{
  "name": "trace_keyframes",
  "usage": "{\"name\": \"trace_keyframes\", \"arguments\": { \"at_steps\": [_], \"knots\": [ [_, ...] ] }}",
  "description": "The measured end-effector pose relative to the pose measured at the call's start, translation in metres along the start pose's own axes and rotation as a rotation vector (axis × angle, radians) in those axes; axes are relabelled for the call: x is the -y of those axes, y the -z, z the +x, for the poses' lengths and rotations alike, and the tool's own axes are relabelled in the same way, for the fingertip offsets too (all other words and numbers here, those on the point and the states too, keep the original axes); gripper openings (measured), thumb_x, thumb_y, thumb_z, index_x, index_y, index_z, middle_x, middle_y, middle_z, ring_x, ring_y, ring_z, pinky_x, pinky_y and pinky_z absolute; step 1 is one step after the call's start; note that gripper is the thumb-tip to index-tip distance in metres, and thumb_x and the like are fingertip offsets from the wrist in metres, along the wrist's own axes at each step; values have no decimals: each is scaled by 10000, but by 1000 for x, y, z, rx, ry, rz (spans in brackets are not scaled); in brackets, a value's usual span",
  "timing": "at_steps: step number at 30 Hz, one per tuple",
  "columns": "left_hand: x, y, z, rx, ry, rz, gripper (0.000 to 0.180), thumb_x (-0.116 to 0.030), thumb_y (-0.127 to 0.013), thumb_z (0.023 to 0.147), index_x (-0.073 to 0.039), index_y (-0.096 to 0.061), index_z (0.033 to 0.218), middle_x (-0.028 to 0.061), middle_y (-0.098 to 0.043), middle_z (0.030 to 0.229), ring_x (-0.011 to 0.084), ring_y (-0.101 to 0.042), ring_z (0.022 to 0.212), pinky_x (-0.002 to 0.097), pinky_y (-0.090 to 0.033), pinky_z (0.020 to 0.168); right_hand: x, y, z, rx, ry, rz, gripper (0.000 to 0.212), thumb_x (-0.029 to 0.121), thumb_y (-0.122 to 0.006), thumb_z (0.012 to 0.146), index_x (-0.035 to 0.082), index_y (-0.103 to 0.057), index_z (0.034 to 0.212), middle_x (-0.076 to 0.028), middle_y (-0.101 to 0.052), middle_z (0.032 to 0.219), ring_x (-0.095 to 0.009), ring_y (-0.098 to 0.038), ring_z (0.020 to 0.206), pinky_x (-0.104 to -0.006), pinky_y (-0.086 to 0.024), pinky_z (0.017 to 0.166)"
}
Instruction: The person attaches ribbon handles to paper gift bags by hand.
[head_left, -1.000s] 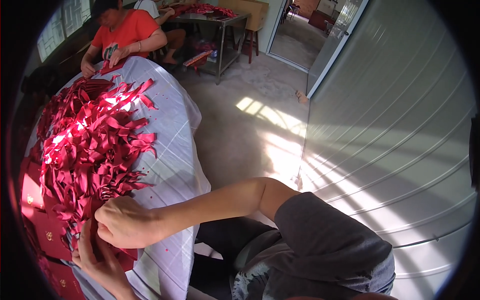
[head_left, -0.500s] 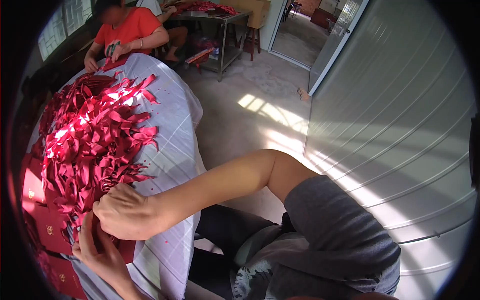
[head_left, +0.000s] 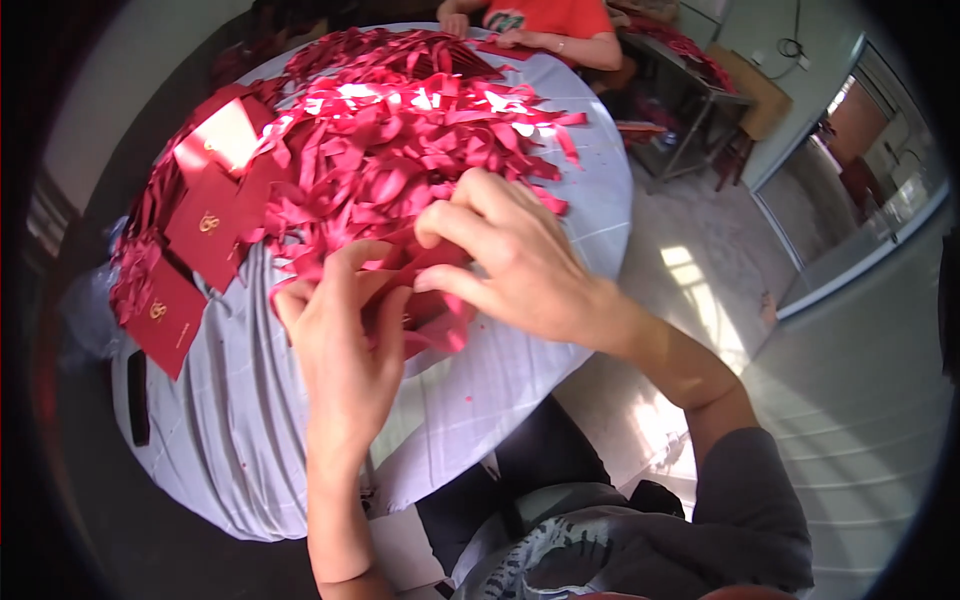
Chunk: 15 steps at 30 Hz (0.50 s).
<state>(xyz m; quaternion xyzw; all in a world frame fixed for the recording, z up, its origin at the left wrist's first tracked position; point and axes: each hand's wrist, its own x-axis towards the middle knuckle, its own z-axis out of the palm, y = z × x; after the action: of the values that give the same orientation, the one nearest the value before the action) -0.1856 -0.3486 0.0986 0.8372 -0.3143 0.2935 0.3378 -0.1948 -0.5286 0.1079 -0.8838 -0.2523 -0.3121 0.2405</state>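
In front of me, a small dark red paper bag (head_left: 433,318) with red ribbon on it is held between my two hands at the near edge of the ribbon pile. My left hand (head_left: 345,340) grips its left side, fingers behind and thumb in front. Closed on the bag's upper right edge, with bent fingers and thumb together, is my right hand (head_left: 515,265); whether ribbon is also in that pinch is hidden. Just beyond both hands rises a large heap of red ribbons (head_left: 390,180), attached to stacked dark red bags.
Flat red bags with gold emblems (head_left: 205,225) lie left on the round table's pale cloth (head_left: 250,420). A black phone-like object (head_left: 138,398) rests near the left edge. Across the table a person in a red shirt (head_left: 550,18) handles red pieces. A metal side table (head_left: 690,110) stands beyond.
My view has swung left, bringing the table to the middle. My hands, earlier overlapping low on the bag, are now apart on either side of it, and its top shows.
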Motion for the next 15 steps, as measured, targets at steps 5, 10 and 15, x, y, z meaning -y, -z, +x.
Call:
{"name": "trace_keyframes", "arguments": {
  "at_steps": [5,10,15],
  "knots": [
    [8,0,-5,-6,-42,23,327,8,-672,747,-67,-520,1026,27,-673,760,186,-504,597,321,-273,716,-9,4,22,219,63,129,249,170,-736,701,67,-581,866,-92,-462,882,-255,-497,850,-369,-396,750],
    [11,-4,-3,-21,-75,27,324,5,-680,747,-51,-498,1009,47,-664,765,219,-521,626,337,-282,706,-11,10,45,589,165,35,176,188,-634,789,20,-652,839,-125,-486,874,-267,-498,868,-363,-410,775],
    [7,2,-4,6,-39,46,297,-3,-689,749,-55,-508,979,55,-649,764,217,-519,647,334,-285,734,-29,2,72,897,55,429,208,190,-622,820,-14,-660,821,-114,-548,795,-193,-531,805,-328,-429,724]
  ]
}}
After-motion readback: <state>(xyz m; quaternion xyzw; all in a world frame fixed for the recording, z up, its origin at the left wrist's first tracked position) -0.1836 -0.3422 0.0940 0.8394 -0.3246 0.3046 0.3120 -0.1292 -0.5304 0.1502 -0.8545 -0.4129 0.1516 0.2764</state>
